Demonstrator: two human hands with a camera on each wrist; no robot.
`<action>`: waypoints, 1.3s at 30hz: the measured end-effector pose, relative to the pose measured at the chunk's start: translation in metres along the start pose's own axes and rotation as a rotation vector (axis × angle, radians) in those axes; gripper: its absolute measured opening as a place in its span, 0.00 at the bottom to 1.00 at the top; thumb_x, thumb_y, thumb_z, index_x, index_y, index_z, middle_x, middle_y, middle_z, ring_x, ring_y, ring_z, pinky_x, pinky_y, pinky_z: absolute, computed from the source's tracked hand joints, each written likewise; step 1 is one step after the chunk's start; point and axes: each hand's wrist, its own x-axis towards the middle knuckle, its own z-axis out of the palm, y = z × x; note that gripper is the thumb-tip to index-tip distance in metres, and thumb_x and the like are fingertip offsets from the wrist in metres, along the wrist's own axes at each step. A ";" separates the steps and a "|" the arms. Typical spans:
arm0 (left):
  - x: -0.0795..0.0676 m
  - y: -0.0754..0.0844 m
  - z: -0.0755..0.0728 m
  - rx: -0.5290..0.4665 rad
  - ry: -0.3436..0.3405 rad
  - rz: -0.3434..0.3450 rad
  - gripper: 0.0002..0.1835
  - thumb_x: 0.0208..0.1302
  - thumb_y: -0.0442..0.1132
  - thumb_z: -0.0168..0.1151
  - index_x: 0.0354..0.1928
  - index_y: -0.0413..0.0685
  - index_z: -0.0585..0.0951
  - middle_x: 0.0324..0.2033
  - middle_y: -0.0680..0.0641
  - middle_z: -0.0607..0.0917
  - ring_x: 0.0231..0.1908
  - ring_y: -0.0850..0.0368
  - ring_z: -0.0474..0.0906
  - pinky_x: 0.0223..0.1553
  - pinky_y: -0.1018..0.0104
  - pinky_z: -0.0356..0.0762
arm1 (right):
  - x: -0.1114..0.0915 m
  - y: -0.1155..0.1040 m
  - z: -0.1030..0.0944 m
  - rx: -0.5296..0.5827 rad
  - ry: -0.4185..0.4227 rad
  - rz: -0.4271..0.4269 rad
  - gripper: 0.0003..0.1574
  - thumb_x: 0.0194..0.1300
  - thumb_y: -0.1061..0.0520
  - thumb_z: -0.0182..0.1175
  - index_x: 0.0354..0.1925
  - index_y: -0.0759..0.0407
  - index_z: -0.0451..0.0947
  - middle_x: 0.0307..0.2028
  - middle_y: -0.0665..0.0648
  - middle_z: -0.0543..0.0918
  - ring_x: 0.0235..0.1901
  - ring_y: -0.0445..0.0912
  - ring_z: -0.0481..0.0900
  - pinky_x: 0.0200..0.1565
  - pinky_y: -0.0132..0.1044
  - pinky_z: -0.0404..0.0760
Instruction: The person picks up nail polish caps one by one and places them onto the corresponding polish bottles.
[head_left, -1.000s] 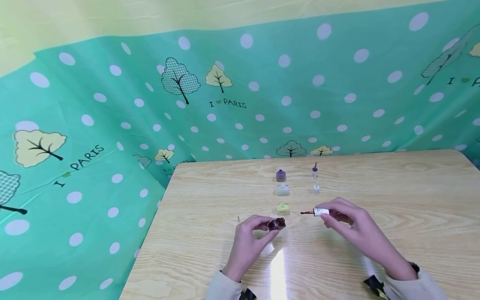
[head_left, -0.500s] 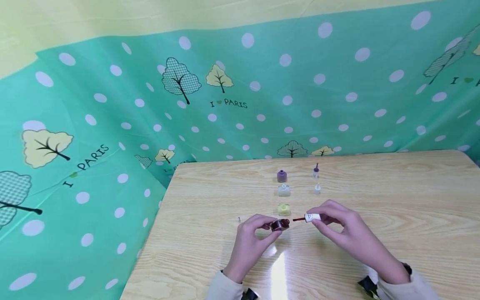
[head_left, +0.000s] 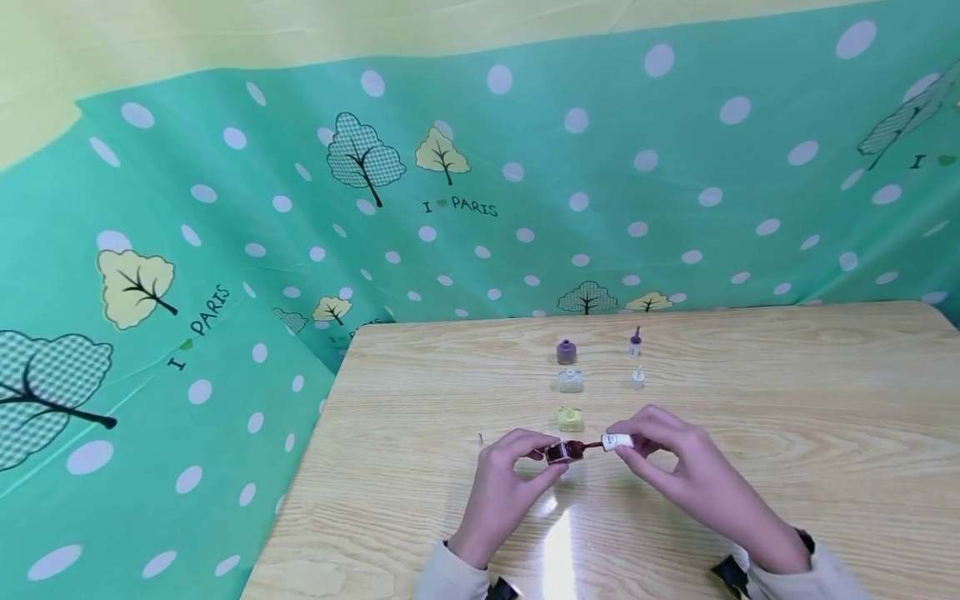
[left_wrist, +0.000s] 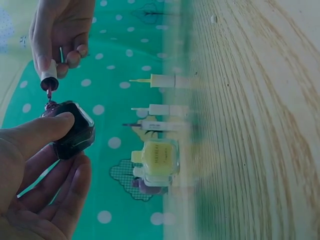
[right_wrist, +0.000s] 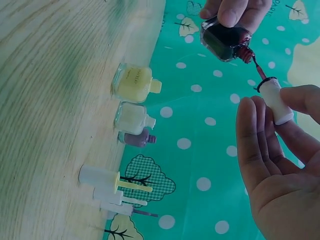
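Observation:
My left hand (head_left: 504,487) pinches a dark red nail polish bottle (left_wrist: 77,131) between thumb and fingers above the table, its neck tilted to the right. My right hand (head_left: 686,458) pinches the white brush cap (right_wrist: 276,101), whose red-coated brush points left. In the right wrist view the brush tip (right_wrist: 255,61) is at the bottle's mouth; whether it is inside is hard to tell. Beyond the hands stand a yellow bottle (head_left: 570,419), a whitish bottle (head_left: 570,381) and a purple bottle (head_left: 566,352), all uncapped.
On the wooden table (head_left: 375,517), a purple brush cap (head_left: 635,343) and a white brush cap (head_left: 637,378) stand brush-up to the right of the bottles. A yellow brush cap (right_wrist: 102,176) shows in the wrist views. Behind hangs a green dotted cloth (head_left: 480,208).
My right hand has moved left with the brush cap, bringing the brush to the red bottle's mouth. The left hand and bottle have shifted slightly right, the bottle tilting further over.

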 end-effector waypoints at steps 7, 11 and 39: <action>0.000 0.003 -0.001 0.012 -0.001 -0.005 0.16 0.52 0.40 0.76 0.45 0.53 0.87 0.41 0.57 0.88 0.40 0.66 0.82 0.45 0.71 0.83 | 0.000 -0.002 0.003 -0.028 0.007 0.000 0.14 0.63 0.63 0.67 0.45 0.47 0.84 0.35 0.36 0.78 0.31 0.32 0.76 0.30 0.27 0.79; 0.000 0.004 -0.001 0.024 -0.003 0.000 0.16 0.53 0.40 0.76 0.45 0.53 0.86 0.42 0.56 0.88 0.41 0.65 0.82 0.47 0.70 0.83 | 0.001 -0.003 0.004 -0.032 0.004 0.000 0.13 0.63 0.62 0.67 0.45 0.47 0.84 0.34 0.36 0.77 0.31 0.31 0.76 0.30 0.27 0.79; 0.002 0.012 0.000 0.079 0.004 0.075 0.17 0.51 0.38 0.77 0.45 0.48 0.86 0.41 0.54 0.87 0.41 0.64 0.82 0.47 0.72 0.82 | 0.007 -0.005 0.018 -0.040 -0.052 -0.046 0.12 0.62 0.61 0.68 0.44 0.48 0.84 0.34 0.35 0.76 0.31 0.29 0.74 0.31 0.29 0.81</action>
